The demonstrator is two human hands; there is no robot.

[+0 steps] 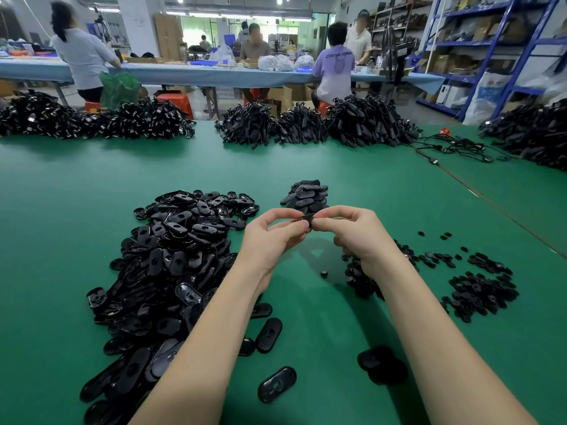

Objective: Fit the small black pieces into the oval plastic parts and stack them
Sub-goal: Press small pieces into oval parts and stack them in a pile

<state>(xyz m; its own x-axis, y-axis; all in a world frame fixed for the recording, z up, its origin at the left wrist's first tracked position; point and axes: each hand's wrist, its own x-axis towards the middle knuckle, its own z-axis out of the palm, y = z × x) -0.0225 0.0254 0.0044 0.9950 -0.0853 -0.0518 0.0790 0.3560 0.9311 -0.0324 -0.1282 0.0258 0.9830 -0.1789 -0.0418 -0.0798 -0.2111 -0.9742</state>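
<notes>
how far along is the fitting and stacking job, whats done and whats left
Done: a small stack of oval parts sits just beyond the hands. In hand: the left hand and right hand together pinch one black part above the green table. Left: the big loose pile of oval parts and the scattered small black pieces. Most of the job remains.

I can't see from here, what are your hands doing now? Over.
Left hand and right hand pinching one black part. Stack behind. Nothing blocking.
</notes>
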